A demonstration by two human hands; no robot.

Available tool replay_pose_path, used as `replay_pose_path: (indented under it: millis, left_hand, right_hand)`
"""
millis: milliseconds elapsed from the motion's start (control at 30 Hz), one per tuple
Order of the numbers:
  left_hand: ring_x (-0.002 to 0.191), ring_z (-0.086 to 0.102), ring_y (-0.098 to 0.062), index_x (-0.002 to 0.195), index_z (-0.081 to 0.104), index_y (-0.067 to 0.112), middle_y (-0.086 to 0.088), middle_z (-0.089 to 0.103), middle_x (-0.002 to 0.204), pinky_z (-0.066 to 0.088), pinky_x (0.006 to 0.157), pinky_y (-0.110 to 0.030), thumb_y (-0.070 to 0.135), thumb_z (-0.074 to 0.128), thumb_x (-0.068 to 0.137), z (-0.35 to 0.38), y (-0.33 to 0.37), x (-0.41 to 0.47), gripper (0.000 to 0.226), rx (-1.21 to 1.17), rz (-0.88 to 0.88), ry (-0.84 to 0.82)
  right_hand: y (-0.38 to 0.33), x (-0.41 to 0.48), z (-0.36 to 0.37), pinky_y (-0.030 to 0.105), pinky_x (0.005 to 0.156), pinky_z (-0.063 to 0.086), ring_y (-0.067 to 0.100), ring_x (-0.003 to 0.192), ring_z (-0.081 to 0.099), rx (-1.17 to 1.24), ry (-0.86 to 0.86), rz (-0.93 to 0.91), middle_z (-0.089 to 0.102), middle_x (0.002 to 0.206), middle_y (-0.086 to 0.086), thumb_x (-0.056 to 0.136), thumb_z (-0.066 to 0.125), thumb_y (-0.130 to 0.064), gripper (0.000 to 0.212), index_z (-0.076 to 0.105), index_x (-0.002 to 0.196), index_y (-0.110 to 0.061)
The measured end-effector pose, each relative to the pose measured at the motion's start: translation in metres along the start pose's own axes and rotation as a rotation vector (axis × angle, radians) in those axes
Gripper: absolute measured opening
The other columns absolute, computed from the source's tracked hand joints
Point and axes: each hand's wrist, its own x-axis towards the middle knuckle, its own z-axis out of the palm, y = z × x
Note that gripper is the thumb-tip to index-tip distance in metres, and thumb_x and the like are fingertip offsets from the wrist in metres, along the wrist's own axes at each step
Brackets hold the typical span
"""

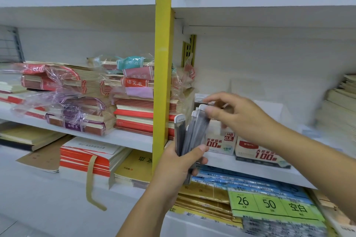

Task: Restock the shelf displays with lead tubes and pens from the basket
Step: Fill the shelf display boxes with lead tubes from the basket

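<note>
White shop shelving fills the view, split by a yellow post (163, 63), with wrapped notebooks (92, 102) stacked to its left and the lead display on the shelf (250, 167) to its right. Left hand (179, 161) is clenched round the lower ends of a fanned bundle of tubes (189, 136), thumb across their front, holding them upright just in front of the HB box (221, 142). Right hand (244, 119) reaches over from the right, and its thumb and forefinger appear to pinch the cap of the rear tube (202, 108), though blur softens the contact. A second box (258, 153) sits just beside the first. No basket is in view. The step looks like drawing one tube off the bundle to feed it into a box. To do it well, lift straight along the tube's length so its neighbours are not dragged out, and ease the left thumb only enough to free that one. The fan is loose at the top, so a sideways tug could spill the rest. Check the lead grade against the box label, then set the tube in cap up.
</note>
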Motion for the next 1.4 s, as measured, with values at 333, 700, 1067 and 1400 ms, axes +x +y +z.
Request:
replay_pose_path:
  millis: [333, 700, 1067, 1400]
  left_hand:
    - [0.066, 0.059, -0.005, 0.114, 0.068, 0.038, 0.0, 0.077, 0.1, 0.044, 0.053, -0.019, 0.061, 0.072, 0.071, 0.005, 0.004, -0.008, 0.048, -0.04, 0.02, -0.062]
    - [0.053, 0.049, -0.008, 0.088, 0.072, 0.038, 0.006, 0.065, 0.068, 0.04, 0.046, -0.016, 0.02, 0.077, 0.087, 0.006, -0.007, -0.002, 0.02, 0.011, -0.033, -0.008]
    - [0.061, 0.053, -0.01, 0.095, 0.074, 0.042, -0.005, 0.072, 0.091, 0.037, 0.051, -0.026, 0.035, 0.062, 0.097, 0.007, 0.001, 0.005, 0.014, -0.174, 0.0, 0.036]
    - [0.064, 0.065, -0.007, 0.117, 0.064, 0.03, -0.002, 0.078, 0.099, 0.049, 0.052, -0.022, 0.029, 0.055, 0.101, -0.001, -0.001, 0.01, 0.018, -0.071, 0.023, 0.048]
  right_hand:
    - [0.005, -0.026, -0.001, 0.03, 0.071, 0.058, 0.024, 0.076, 0.072, 0.536, 0.041, 0.216, 0.074, 0.086, 0.005, 0.083, 0.07, -0.033, 0.027, 0.061, 0.103, -0.018]
    - [0.004, -0.032, -0.009, 0.033, 0.077, 0.058, 0.012, 0.082, 0.073, 0.378, 0.008, 0.285, 0.077, 0.088, -0.005, 0.09, 0.067, -0.023, 0.016, 0.064, 0.105, -0.025]
    - [0.008, 0.01, -0.057, 0.012, 0.064, 0.047, -0.006, 0.077, 0.06, -0.203, 0.375, -0.022, 0.065, 0.085, -0.02, 0.089, 0.065, -0.018, 0.021, 0.057, 0.098, -0.035]
    - [0.04, 0.039, -0.031, 0.038, 0.079, 0.054, 0.015, 0.09, 0.061, -0.193, 0.203, 0.204, 0.064, 0.092, -0.004, 0.089, 0.066, -0.028, 0.005, 0.061, 0.091, -0.029]
